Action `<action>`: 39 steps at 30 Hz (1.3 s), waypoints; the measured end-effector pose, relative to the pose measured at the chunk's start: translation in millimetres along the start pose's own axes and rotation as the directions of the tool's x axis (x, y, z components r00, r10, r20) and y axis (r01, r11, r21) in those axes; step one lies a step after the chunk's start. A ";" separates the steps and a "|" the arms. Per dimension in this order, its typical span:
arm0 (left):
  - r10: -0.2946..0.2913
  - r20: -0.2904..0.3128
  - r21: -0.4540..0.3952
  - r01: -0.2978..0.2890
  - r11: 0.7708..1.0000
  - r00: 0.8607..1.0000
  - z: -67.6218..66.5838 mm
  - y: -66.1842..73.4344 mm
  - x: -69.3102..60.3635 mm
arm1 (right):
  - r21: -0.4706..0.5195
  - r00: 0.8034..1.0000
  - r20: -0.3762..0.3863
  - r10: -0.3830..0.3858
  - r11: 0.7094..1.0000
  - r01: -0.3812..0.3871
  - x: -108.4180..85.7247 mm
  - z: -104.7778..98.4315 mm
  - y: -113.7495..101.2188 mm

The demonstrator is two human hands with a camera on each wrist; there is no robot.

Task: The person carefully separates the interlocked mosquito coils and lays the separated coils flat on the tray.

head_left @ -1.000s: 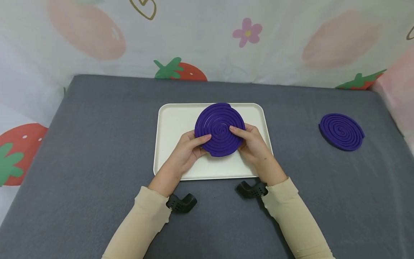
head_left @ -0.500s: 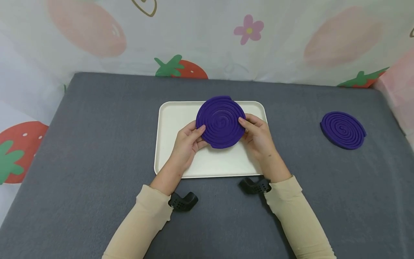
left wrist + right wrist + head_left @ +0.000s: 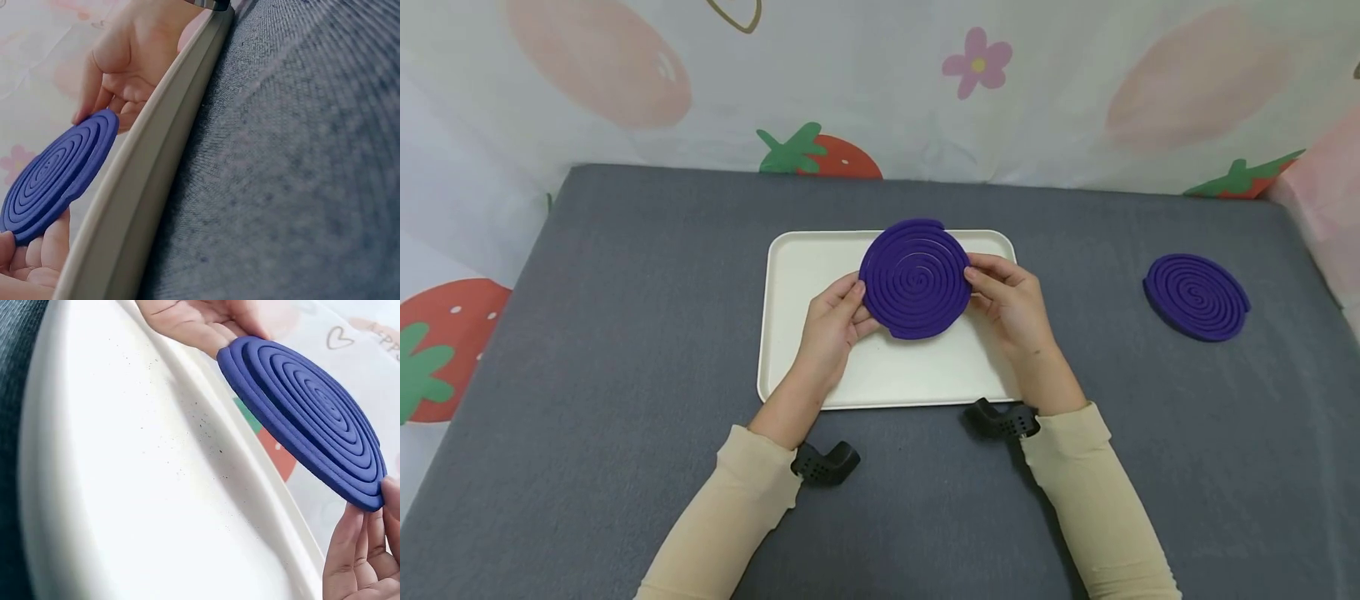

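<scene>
A round purple mosquito coil [image 3: 916, 280], wound in a tight flat spiral, is held up over a white tray [image 3: 805, 367]. My left hand [image 3: 831, 329] pinches its left edge, thumb in front and fingers behind. On the opposite edge, my right hand [image 3: 1011, 304] pinches the coil the same way. The wrist views show the coil [image 3: 312, 419] tilted and apart from the tray, with its rim between thumb and fingers. Parts of the fingers behind the coil are hidden in the head view.
A second purple mosquito coil [image 3: 1197, 297] lies flat on the grey cloth [image 3: 1150, 467] at the right. Tiny dark specks [image 3: 203, 428] are scattered on the tray. A printed curtain [image 3: 1045, 92] hangs behind the table's far edge.
Both hands have moved the coil slightly upward in the view and a little right. The thumbs have slid outward from the coil's face to its edges. The second coil stays on the cloth.
</scene>
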State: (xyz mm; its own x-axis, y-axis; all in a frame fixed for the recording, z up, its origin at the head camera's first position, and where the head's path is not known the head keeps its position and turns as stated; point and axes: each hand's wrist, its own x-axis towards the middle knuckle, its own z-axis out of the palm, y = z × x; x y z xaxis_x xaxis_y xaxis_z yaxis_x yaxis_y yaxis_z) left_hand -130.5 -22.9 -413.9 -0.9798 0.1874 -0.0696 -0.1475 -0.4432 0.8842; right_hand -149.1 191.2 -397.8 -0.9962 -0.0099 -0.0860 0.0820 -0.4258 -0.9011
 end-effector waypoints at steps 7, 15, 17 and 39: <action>-0.034 -0.002 -0.026 0.034 0.999 0.999 -0.8 -0.2 0.4 | -0.055 1.000 -0.022 -0.001 0.999 0.000 0.3 -1.1 1.2; -0.059 -0.007 -0.047 0.059 0.997 0.998 -1.0 0.0 0.7 | -0.066 1.000 -0.021 -0.021 0.998 0.020 0.7 -1.2 3.3; -0.060 -0.012 -0.028 0.060 0.998 0.998 -1.0 0.0 0.7 | -0.080 0.999 -0.027 -0.032 0.996 0.029 0.2 -0.9 3.3; -0.054 -0.062 0.069 0.058 0.996 0.997 0.1 -0.3 0.3 | -0.110 0.997 -0.058 -0.050 0.993 0.044 -1.1 -0.6 2.4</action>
State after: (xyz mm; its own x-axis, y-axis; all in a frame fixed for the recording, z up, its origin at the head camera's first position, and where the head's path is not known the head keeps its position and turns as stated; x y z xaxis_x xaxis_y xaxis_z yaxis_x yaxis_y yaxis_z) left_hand -130.7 -22.6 -414.1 -0.9769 0.1565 -0.1457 -0.1947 -0.3696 0.9086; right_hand -147.7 190.8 -400.1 -0.9958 0.0640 -0.0650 0.0409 -0.3235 -0.9453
